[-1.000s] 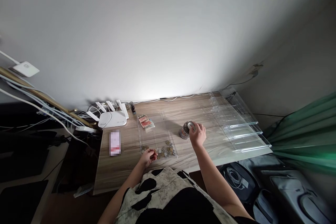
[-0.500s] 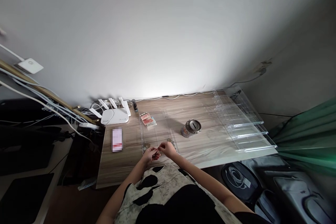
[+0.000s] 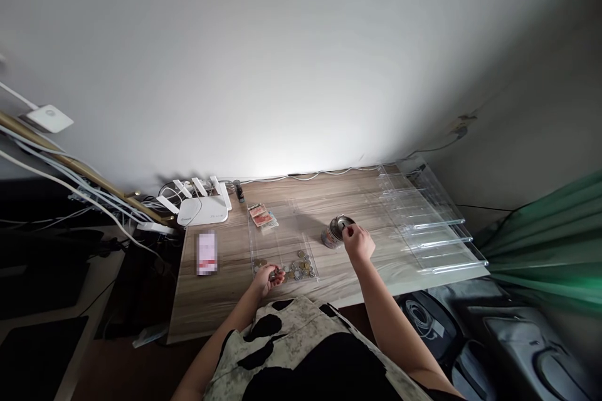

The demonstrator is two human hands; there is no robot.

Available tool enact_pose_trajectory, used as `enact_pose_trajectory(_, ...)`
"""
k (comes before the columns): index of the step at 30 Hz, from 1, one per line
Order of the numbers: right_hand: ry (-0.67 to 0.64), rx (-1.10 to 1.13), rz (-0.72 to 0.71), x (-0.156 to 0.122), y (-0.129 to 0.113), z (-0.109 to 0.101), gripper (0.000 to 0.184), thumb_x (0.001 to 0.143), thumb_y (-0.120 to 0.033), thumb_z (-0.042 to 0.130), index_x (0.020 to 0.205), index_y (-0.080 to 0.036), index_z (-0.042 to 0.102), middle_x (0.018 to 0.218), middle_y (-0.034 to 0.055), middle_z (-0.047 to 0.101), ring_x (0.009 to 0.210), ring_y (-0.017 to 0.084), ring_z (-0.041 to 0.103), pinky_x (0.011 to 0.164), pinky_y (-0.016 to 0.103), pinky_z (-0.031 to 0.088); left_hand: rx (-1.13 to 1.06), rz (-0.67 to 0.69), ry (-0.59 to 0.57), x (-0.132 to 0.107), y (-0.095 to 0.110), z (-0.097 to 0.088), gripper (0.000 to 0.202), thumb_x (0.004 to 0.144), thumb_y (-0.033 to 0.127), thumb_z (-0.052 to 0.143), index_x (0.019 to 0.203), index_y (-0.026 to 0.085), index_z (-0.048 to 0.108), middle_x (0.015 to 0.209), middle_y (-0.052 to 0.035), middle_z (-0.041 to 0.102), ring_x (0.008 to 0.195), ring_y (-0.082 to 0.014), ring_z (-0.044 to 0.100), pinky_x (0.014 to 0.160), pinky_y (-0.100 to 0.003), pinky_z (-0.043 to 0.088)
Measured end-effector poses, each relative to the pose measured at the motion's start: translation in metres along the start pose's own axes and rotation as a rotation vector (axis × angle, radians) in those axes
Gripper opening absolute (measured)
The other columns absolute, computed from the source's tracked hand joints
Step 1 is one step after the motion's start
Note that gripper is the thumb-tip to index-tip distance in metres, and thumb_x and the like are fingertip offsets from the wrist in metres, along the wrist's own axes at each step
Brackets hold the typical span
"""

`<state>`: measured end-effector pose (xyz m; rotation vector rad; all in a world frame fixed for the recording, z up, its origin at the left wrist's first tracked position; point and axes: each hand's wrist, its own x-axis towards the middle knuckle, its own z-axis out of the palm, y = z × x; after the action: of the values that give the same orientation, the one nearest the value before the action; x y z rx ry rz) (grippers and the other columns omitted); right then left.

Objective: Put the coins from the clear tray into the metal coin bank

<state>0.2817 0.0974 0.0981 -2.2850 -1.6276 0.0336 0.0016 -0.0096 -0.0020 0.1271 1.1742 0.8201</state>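
Pinching over the can (image 3: 332, 237), just right of centre: right hand (image 3: 359, 243), fingers closed, can't tell on what. Left hand (image 3: 266, 278) cups coins (image 3: 278, 274), lower centre, likely so strays land on the clear tray (image 3: 282, 244).

Seemingly a home room: white router (image 3: 204, 210), green curtain (image 3: 555, 244), wood-grain desk (image 3: 357, 194).

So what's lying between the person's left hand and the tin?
In the head view, loose coins in the clear tray lie between the left hand and the tin, then a strip of wooden table.
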Motion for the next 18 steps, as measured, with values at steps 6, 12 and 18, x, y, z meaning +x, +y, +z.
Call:
enact_pose_trajectory(6,-0.072,-0.049,0.051,0.007,-0.002,-0.001,0.019,0.082,-0.025,0.052,0.081,-0.019,0.070,0.081,0.0068,0.067,0.077,0.017,0.054,0.054,0.026,0.023,-0.031,-0.024,0.012,-0.005,0.004,0.001,0.017,0.084,0.013,0.045,0.070,0.014,0.056,0.063,-0.0067,0.067,0.050,-0.0114,0.061,0.056,-0.022,0.048)
enact_pose_trajectory(12,0.037,0.124,-0.044,0.000,-0.022,-0.009,0.030,0.083,-0.023,0.048,0.105,-0.021,0.069,0.098,0.0069,0.068,0.084,0.018,0.058,0.060,0.024,0.034,0.026,0.028,0.001,-0.001,-0.002,-0.006,0.010,0.081,0.009,0.054,0.074,0.012,0.060,0.067,-0.0078,0.068,0.056,-0.0126,0.063,0.058,-0.023,0.046)
enact_pose_trajectory(18,-0.634,0.234,-0.372,-0.074,-0.085,0.028,0.019,0.080,-0.030,0.058,0.090,-0.024,0.073,0.086,0.0021,0.072,0.075,0.015,0.062,0.061,0.022,0.039,0.079,0.074,0.029,0.006,-0.007,-0.009,0.011,0.078,0.020,0.066,0.073,0.014,0.060,0.066,-0.0041,0.067,0.055,-0.0112,0.060,0.056,-0.022,0.044)
